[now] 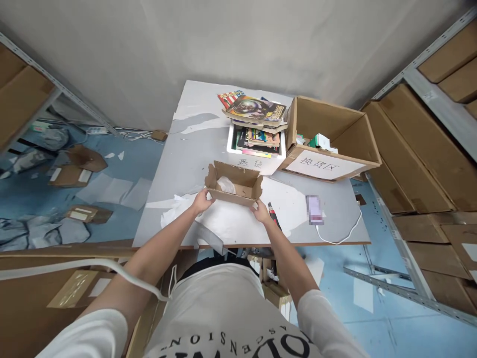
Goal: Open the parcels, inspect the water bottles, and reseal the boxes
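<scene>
While a taped carton [89,214] lies closed on the blue floor [130,151] at the far left, its contents hidden, the left hand [203,201] grips the near left corner of a small open cardboard box [233,198], fingers closed on its wall. This box is at the middle of the table's [186,154] near half, its top facing up, and inside it, towards the left, sits a crumpled whitish, translucent piece [226,185]. Just behind stands a white bin [235,163] packed with books, with more books [257,108] heaped above its rim. The right hand [261,212] pinches the small box's near right corner, a red-and-black cutter [274,215] lying just beside the wrist. Further right lie a phone [315,209] on a white cable [341,242] and, behind it, a large open carton [356,170] with a handwritten sheet [324,165] on its front; a green-and-white packet [321,142] shows inside, towards the left. Brown cartons [421,149] fill the shelving at the far right.
</scene>
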`<action>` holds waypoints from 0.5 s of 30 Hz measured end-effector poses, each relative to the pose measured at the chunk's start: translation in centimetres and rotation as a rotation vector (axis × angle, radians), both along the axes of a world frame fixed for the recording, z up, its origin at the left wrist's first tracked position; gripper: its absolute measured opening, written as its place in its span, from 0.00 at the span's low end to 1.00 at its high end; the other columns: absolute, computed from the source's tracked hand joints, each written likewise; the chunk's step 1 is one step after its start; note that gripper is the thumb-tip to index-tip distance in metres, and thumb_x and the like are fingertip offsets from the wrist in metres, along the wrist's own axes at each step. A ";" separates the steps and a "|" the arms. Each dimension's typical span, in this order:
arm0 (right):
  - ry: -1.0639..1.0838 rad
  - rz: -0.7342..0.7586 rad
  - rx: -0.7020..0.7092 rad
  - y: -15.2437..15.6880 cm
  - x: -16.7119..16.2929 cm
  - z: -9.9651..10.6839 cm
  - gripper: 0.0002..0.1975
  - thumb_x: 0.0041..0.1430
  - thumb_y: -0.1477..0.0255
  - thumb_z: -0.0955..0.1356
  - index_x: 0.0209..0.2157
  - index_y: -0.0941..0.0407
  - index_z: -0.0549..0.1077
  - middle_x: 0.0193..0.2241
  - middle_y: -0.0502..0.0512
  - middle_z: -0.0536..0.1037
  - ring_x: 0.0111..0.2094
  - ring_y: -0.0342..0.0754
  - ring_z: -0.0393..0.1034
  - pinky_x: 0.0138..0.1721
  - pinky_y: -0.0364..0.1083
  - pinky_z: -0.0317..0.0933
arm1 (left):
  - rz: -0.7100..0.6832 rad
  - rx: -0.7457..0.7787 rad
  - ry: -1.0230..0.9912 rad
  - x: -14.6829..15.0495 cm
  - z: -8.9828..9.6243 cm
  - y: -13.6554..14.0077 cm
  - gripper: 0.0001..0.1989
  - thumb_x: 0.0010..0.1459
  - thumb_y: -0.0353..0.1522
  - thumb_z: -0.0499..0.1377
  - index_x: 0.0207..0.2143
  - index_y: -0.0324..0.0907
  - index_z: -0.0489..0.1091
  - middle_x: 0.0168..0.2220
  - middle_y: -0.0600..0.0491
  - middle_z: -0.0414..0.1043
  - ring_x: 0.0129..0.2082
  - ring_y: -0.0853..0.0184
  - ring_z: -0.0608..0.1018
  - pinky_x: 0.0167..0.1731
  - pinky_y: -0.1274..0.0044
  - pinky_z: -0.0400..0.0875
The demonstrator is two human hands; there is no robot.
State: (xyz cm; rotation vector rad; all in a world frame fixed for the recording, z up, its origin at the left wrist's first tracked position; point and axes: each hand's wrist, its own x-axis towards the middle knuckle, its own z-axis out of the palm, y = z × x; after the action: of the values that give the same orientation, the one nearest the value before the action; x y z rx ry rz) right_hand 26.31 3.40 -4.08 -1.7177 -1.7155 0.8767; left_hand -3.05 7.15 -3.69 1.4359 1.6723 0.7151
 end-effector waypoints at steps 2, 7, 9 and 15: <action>0.078 -0.041 -0.005 -1.0 -0.8 -0.3 0.19 0.57 0.72 0.62 0.50 0.57 0.68 0.43 0.59 0.76 0.44 0.50 0.70 0.46 0.49 0.64 | 0.056 0.049 -0.113 0.3 0.2 -1.1 0.24 0.47 0.34 0.60 0.48 0.38 0.69 0.45 0.44 0.75 0.43 0.59 0.77 0.44 0.68 0.71; 0.012 -0.100 -0.070 -3.9 0.9 0.2 0.18 0.62 0.61 0.59 0.37 0.58 0.74 0.37 0.62 0.77 0.41 0.52 0.70 0.47 0.48 0.61 | 0.064 0.112 -0.085 0.0 -0.3 -5.6 0.20 0.53 0.40 0.55 0.44 0.38 0.73 0.42 0.45 0.74 0.40 0.60 0.76 0.42 0.69 0.72; -0.020 -0.114 -0.115 -4.6 1.1 -0.2 0.21 0.63 0.59 0.57 0.32 0.57 0.75 0.34 0.62 0.77 0.40 0.52 0.70 0.46 0.48 0.61 | 0.049 0.083 -0.018 0.2 -0.8 -6.9 0.19 0.54 0.40 0.55 0.42 0.38 0.75 0.39 0.46 0.74 0.39 0.60 0.76 0.44 0.68 0.71; 0.026 -0.114 -0.176 -5.2 0.9 -2.2 0.25 0.64 0.58 0.54 0.36 0.59 0.76 0.34 0.61 0.78 0.38 0.51 0.72 0.44 0.47 0.63 | 0.018 -0.008 0.007 1.0 -2.1 -7.5 0.20 0.54 0.39 0.54 0.43 0.37 0.75 0.40 0.46 0.75 0.42 0.60 0.76 0.48 0.69 0.69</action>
State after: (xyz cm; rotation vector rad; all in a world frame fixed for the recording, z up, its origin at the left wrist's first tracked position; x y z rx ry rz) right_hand 27.23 -1.82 -6.28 -1.8888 -1.5464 1.0186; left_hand -2.10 -0.39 -5.79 1.4209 1.6932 0.7139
